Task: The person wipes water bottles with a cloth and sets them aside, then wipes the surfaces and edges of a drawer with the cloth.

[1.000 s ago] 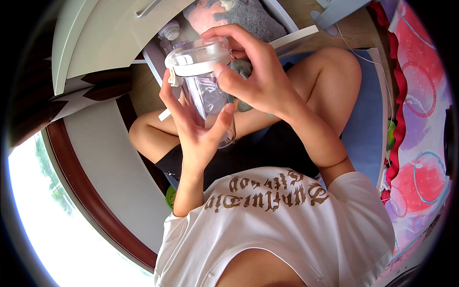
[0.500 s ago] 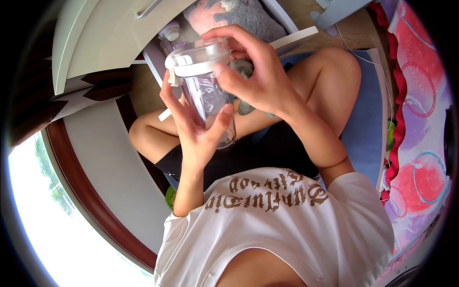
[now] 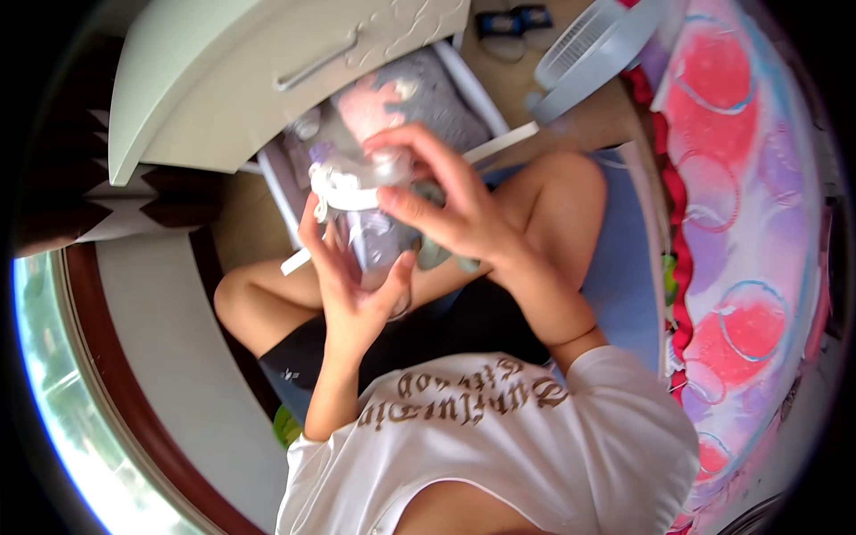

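Observation:
A clear jar (image 3: 370, 241) with a white-rimmed, see-through lid (image 3: 349, 187) is held up over the crossed legs, blurred by motion. My left hand (image 3: 357, 299) wraps round the jar's lower body, thumb on the near side. Up at the lid, my right hand (image 3: 446, 201) grips its right side between thumb and fingers. Behind the hands, an open drawer (image 3: 281, 201) holds a grey and pink plush item (image 3: 419, 94). Something grey-green (image 3: 434, 254) shows just below my right hand, partly hidden by it.
A cabinet front with a handle (image 3: 316, 69) stands beyond the drawer. At the upper right is a grey-white fan-like object (image 3: 584, 58), with dark blue items (image 3: 515, 20) on the floor near it. A blue mat (image 3: 624, 259) lies under the legs; patterned fabric (image 3: 722, 205) hangs at right.
The whole view has shifted, bringing more of the cabinet and floor into sight. Both hands keep their hold on the jar and lid, now lower in the frame.

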### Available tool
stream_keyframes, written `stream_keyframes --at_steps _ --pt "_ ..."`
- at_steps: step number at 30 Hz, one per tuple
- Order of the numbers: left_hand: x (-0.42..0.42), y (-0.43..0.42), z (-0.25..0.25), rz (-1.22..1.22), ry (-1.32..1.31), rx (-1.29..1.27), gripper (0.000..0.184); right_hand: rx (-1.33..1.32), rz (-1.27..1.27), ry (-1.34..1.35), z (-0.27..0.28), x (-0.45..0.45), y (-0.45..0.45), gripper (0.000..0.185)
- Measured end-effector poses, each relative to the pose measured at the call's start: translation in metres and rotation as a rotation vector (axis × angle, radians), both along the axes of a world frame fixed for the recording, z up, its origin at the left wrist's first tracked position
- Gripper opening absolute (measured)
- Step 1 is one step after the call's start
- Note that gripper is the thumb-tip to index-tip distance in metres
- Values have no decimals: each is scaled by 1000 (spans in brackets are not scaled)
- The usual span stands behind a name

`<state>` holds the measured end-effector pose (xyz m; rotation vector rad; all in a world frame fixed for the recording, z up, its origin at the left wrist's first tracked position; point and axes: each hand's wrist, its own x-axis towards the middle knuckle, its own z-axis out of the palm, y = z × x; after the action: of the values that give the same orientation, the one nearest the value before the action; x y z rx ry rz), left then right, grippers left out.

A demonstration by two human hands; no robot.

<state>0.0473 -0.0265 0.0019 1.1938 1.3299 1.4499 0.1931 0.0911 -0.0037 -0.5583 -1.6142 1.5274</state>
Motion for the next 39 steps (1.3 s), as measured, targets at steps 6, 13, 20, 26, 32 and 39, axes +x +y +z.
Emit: stream_keyframes --at_steps 6,13,20,26,32,39 --pt "-3 -7 7 -104 -23 48 109 -33 56 -69 19 22 -18 58" --pt "28 -6 28 -408 -234 64 113 -45 -171 -113 69 71 -67 61" --pt "94 9 83 -715 -161 334 110 144 -630 -153 150 132 -124 60" --pt "123 -7 98 -915 -248 399 112 235 -594 -263 177 170 -176 60" --pt "119 -28 88 -916 -312 67 119 220 -570 -229 160 174 -184 57" --pt "87 -25 74 -742 -157 222 118 221 -584 -259 143 136 -161 55"
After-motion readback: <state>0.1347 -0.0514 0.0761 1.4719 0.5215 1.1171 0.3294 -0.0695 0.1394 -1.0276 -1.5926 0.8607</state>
